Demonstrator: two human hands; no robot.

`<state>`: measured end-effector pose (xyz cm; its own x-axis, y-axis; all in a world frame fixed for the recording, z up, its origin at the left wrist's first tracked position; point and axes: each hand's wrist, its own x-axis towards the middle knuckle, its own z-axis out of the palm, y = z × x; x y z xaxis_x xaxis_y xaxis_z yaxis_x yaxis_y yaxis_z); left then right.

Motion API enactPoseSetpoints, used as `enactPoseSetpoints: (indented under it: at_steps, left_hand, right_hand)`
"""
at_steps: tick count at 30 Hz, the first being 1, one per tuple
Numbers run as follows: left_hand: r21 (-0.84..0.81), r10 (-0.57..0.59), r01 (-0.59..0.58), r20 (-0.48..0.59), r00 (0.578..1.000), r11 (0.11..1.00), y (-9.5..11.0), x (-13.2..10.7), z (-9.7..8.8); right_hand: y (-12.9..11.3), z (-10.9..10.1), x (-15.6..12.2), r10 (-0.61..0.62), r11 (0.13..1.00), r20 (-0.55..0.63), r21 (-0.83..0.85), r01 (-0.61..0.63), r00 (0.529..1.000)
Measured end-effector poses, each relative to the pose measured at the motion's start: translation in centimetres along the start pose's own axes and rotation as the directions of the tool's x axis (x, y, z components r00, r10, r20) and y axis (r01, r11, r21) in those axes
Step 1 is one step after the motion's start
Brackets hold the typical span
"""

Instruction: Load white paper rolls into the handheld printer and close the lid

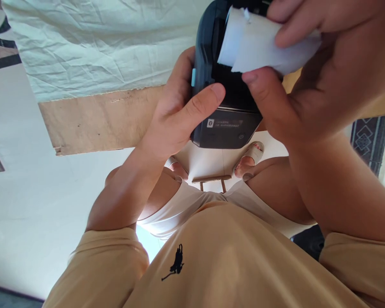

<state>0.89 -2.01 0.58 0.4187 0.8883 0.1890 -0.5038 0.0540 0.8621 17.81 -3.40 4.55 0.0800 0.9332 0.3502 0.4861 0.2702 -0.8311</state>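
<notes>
A small black label printer is held up close in front of me, its dark front panel with a blue Bluetooth mark facing the camera. My left hand wraps round its left side, thumb lying across the body. My right hand pinches a curled strip of white paper that comes out of the printer's top, thumb below and fingers above it.
Behind the printer lies a wooden board covered by a crumpled white cloth. Below are my tan shirt, white shorts and sandalled feet on a pale floor. A patterned dark rug lies at the right.
</notes>
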Motion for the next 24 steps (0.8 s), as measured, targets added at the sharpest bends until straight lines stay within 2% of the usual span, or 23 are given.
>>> enactPoseSetpoints:
  at_steps: [1, 2, 3, 4, 6, 10, 12, 17, 21, 24]
  left_hand:
    - [-0.006, -0.015, 0.015, -0.010, 1.000, 1.000, 0.0, 0.0, 0.1]
    - [-0.009, -0.036, 0.036, -0.020, 0.999, 0.999, 0.1, 0.0, 0.1]
    - [-0.009, -0.055, 0.054, -0.031, 0.998, 0.998, 0.2, -0.1, 0.2]
    - [-0.008, -0.074, 0.074, -0.039, 0.996, 0.997, 0.3, -0.1, 0.3]
    - [-0.008, -0.106, 0.106, -0.058, 0.993, 0.994, 0.4, -0.1, 0.4]
    - [-0.042, -0.104, 0.101, -0.075, 0.992, 0.994, 0.4, 0.0, 0.2]
    - [-0.063, -0.100, 0.096, -0.068, 0.993, 0.993, 0.3, 0.0, 0.0]
    - [-0.064, -0.095, 0.089, -0.096, 0.991, 0.994, 0.4, 0.1, 0.2]
    - [-0.052, -0.072, 0.066, -0.111, 0.991, 0.996, 0.3, 0.1, 0.1]
    - [-0.023, -0.059, 0.058, -0.056, 0.997, 0.998, 0.0, 0.2, -0.6]
  right_hand:
    - [0.1, 0.1, 0.1, -0.175, 0.963, 0.053, -0.199, 0.182, 0.983]
    - [0.2, 0.3, 0.1, -0.323, 0.870, 0.113, -0.355, 0.342, 0.940]
    - [0.2, 0.5, 0.2, -0.424, 0.779, 0.154, -0.440, 0.447, 0.892]
    - [0.1, 0.7, 0.2, -0.475, 0.743, 0.153, -0.459, 0.488, 0.867]
    - [-0.1, 0.9, 0.1, -0.459, 0.771, 0.122, -0.437, 0.462, 0.880]
    - [-0.4, 0.7, -0.1, -0.435, 0.778, 0.171, -0.422, 0.465, 0.884]
    - [-0.3, 0.5, -0.2, -0.470, 0.748, 0.196, -0.429, 0.507, 0.860]
    - [0.1, 0.6, -0.5, -0.594, 0.657, 0.252, -0.396, 0.642, 0.764]
    - [0.6, 1.2, -0.9, -0.590, 0.661, 0.253, -0.394, 0.639, 0.767]
    - [1.0, 1.6, -0.9, -0.603, 0.670, 0.250, -0.357, 0.651, 0.758]
